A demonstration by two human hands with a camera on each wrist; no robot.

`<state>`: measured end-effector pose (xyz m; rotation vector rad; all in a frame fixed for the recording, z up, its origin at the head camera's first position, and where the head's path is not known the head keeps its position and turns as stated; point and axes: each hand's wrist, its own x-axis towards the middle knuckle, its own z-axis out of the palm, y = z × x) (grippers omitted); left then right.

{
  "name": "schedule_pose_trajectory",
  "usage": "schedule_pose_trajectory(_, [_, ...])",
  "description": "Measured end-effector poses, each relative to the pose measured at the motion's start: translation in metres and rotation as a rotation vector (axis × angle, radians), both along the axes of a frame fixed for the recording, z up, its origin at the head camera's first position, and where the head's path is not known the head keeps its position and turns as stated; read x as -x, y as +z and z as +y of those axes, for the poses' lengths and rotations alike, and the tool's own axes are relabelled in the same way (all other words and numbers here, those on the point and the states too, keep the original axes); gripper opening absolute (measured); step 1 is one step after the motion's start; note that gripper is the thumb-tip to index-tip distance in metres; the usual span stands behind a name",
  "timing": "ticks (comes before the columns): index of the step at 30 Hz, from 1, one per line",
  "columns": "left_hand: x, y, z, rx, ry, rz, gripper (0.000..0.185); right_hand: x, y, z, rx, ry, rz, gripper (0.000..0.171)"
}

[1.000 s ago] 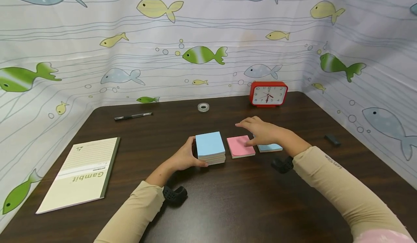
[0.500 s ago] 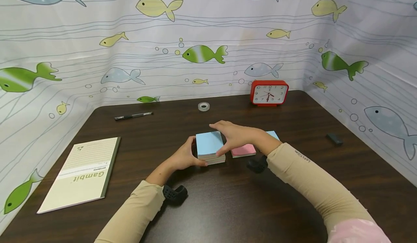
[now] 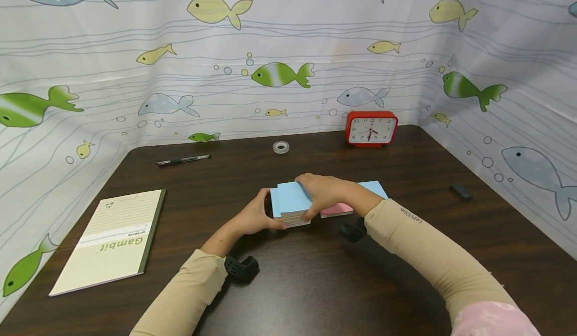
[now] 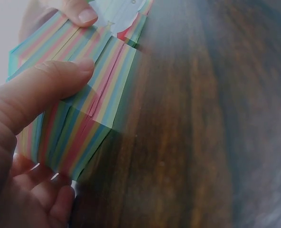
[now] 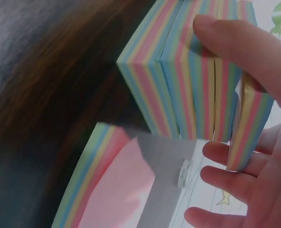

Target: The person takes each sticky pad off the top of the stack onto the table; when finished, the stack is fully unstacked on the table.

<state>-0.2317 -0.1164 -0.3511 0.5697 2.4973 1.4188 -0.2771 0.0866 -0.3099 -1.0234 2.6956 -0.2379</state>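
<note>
1. The left hand (image 3: 252, 218) grips the near-left corner of the thick paper block (image 3: 290, 205), thumb on its striped side, at the middle of the dark surface (image 3: 315, 276).
2. The right hand (image 3: 322, 191) curls over the block's right edge, thumb and fingers pinching a slab of upper sheets that sits slightly askew.
3. Judgement: the right-wrist view shows the layers splitting at several gaps, so the pinched slab could fan apart or slide off crooked if the grip takes an uneven thickness; the lower part may drag if the left hand slackens.
4. Just beyond, the pink pad (image 3: 337, 209) and the blue pad (image 3: 374, 188) lie flat.
5. Compared with a second ago, the right hand has moved from the pink pad onto the block, uncovering the blue pad; the left hand stays put.
</note>
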Motion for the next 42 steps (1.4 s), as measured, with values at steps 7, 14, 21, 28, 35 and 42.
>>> schedule_pose_trajectory(7, [0.017,-0.026,-0.004,0.017,0.023,0.018,0.091,-0.002,0.0,0.018,0.015,-0.004,0.014,0.09])
schedule_pose_trajectory(14, [0.016,-0.026,-0.005,0.065,0.045,0.01,0.098,-0.006,0.004,0.036,0.055,-0.008,0.01,0.085])
schedule_pose_trajectory(21, [0.017,-0.027,-0.005,0.076,0.045,0.01,0.101,-0.008,0.005,0.064,0.08,-0.063,0.002,0.087])
schedule_pose_trajectory(28, [0.018,-0.027,-0.006,0.041,0.046,0.023,0.095,-0.006,0.004,0.097,0.081,-0.105,-0.017,0.086])
schedule_pose_trajectory(35, [0.02,-0.027,-0.004,0.049,0.037,0.028,0.096,-0.003,0.003,0.127,0.106,-0.149,0.025,0.084])
schedule_pose_trajectory(42, [0.017,-0.028,-0.005,0.058,0.045,0.013,0.099,-0.002,-0.003,0.147,0.084,-0.192,0.036,0.084])
